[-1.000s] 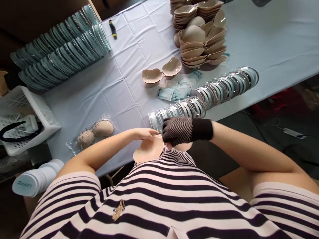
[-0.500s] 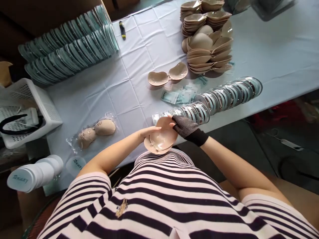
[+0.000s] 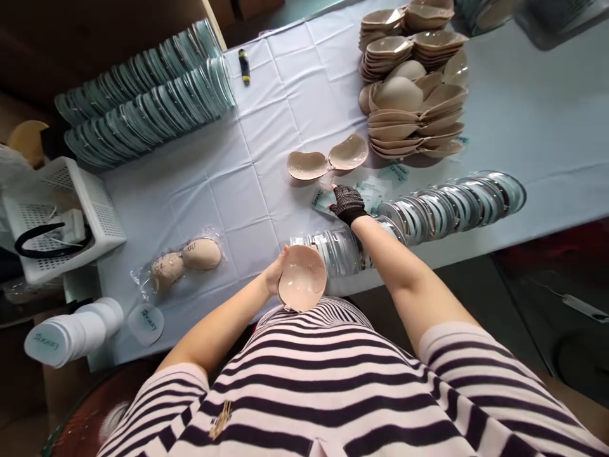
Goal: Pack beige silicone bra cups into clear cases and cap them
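My left hand [image 3: 275,277] holds a folded beige bra cup pair [image 3: 301,285] at the table's near edge, hollow side up. My right hand [image 3: 345,201], in a black mesh glove, reaches out over the table onto small light-blue packets [image 3: 375,187]; whether its fingers pinch one I cannot tell. An open beige cup pair [image 3: 327,158] lies just beyond that hand. A row of clear round lids [image 3: 419,208] runs under my right forearm.
Stacks of beige cups [image 3: 412,101] stand at the back right. Long rows of clear shells [image 3: 147,108] lie at the back left. A bagged cup pair [image 3: 183,261], a white basket [image 3: 57,222], white lid stacks [image 3: 66,333] and a small black tool [image 3: 244,66] are around.
My right hand let go of the cup pair and reached forward to the blue packets. My left hand kept the cups, now held alone near my body.
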